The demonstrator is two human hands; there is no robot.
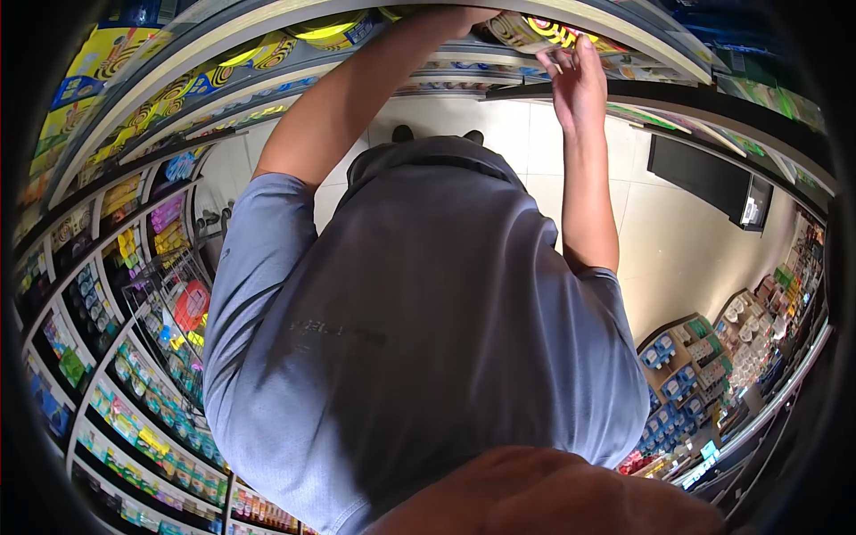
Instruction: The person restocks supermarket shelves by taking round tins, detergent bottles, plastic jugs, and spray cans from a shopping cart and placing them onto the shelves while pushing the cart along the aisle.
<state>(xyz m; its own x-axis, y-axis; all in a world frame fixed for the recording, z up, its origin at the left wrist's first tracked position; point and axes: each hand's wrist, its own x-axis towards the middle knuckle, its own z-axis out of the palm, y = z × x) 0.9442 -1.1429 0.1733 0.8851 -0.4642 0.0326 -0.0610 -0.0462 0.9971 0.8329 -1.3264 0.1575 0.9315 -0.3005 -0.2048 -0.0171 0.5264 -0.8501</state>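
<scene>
My left hand [465, 20] reaches over the upper shelf at the top of the view. Its fingers are cut off by the shelf edge and the frame, so their grip is hidden. Just right of it is a pack with a yellow and red ring pattern [555, 32], tilted and partly covered by the shelf's front rail. At the pack's right side, my right hand [578, 85] is raised with its fingers apart, one pointing up and others bent. The fingertips are at the pack's lower edge; I cannot tell whether they press on it.
Yellow tubs [332, 28] and spiral-patterned packs line the shelf to the left. A curved shelf rail [214, 67] runs between me and the goods. A wire basket stand [169, 303] is at left, a black panel [700, 174] at right. Tiled floor [660, 214] lies below.
</scene>
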